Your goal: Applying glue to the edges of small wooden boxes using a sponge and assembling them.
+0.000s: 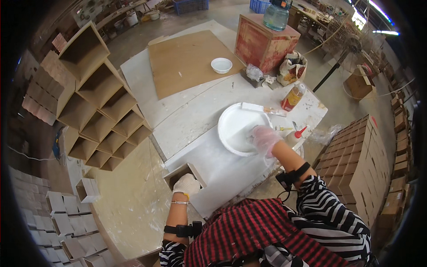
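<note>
left hand: gloved, grasping a small box
small box: open, at the near edge of the desk; inside brown, seemingly not yet whitened
right hand: plastic-gloved, over the white bowl; cannot tell its grip
pale boxes: lower left, apparently done
brown boxes: stacked farther left, apparently remaining

Opens out as a workshop over bare grey floor. Has a long wooden bench at the far left, a cluttered bench at the far right, and a worn red cabinet by the far edge of a white worktable. Glows at upper right with tube lights and a pale patch, possibly a window. Darkens toward the left.
</note>
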Tool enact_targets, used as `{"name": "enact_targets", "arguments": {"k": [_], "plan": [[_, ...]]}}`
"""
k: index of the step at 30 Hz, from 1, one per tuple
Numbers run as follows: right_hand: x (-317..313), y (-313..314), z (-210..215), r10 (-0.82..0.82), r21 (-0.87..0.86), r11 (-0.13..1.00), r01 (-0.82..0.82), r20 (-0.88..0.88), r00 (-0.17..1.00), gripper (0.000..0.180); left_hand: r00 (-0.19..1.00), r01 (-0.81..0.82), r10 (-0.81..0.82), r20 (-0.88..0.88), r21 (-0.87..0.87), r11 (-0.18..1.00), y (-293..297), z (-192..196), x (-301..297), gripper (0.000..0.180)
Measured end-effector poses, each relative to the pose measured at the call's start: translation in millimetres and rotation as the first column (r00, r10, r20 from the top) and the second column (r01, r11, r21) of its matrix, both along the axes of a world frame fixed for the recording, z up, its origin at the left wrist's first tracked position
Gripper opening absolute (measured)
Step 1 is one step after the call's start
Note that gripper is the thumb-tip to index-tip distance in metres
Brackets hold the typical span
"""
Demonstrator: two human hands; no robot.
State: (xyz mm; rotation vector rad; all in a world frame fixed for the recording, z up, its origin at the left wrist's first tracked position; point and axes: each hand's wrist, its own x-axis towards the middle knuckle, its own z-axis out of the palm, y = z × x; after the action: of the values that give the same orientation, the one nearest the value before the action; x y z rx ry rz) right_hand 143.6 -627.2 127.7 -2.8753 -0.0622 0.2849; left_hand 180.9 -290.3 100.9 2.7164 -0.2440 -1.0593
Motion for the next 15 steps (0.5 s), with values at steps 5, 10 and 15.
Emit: {"name": "enact_targets", "arguments": {"k": [5, 10, 15], "plan": [[-8.0, -18.1, 46.5, -0.289, 0.425, 0.835, 0.35, -0.204, 0.935, 0.034, 0.996, -0.086, 0.093, 0.008, -0.287, 0.954, 26.2, -30.4, -3.9, 0.034], [-39.9, -35.8, 20.2, -0.254, 0.731, 0.681, 0.036, 0.19, 0.948, 0.029, 0.934, -0.347, 0.345, -0.093, -0.462, 0.816, 48.6, -18.0, -21.1, 0.036], [-23.3, -33.0, -0.2, 0.153, 0.067, 0.972, -0.223, 0.54, 0.828, 0.043, 0.839, -0.351, 0.543, 0.006, -0.756, 0.552, 100.5, -52.2, -52.3, 0.036]]}}
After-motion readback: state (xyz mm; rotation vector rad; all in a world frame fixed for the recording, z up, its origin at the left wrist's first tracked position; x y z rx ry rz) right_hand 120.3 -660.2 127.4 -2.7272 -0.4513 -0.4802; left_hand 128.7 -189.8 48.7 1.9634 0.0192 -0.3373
